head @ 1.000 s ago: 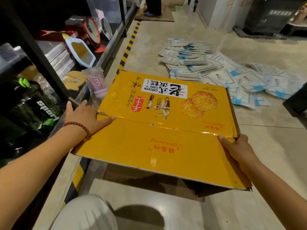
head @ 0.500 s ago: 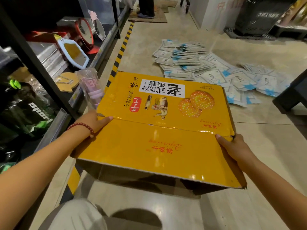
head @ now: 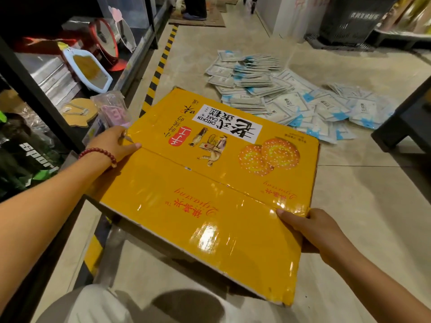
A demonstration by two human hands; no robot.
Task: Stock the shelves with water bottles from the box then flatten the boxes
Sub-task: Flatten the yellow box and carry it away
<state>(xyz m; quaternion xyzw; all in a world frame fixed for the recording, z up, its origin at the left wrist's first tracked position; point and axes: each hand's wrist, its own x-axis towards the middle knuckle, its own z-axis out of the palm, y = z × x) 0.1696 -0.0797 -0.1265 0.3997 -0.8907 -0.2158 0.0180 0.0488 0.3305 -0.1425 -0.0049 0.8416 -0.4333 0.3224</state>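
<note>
A large yellow cardboard box [head: 200, 197], printed with red script and a "CHICKEN CAKE" label, is pressed nearly flat and held above the floor. My left hand [head: 112, 145], with a red bead bracelet on the wrist, grips its left edge at the fold line. My right hand [head: 310, 227] grips the right edge at the same fold, thumb on top. Dark bottles in green "sport" wrapping [head: 28, 155] stand on the lower shelf at the far left. No water bottles show inside the box.
The black shelf unit [head: 46, 106] on the left holds mirrors, metal trays and bagged goods. A yellow-black hazard strip [head: 161, 64] runs along its base. Several white-blue packets [head: 279, 94] lie spread on the floor ahead. A dark stand [head: 405, 122] is at right, a black basket [head: 349, 19] behind.
The box has tilted clockwise and its right side has come lower toward me. My left hand has slid forward along the left edge; both hands keep their grip.
</note>
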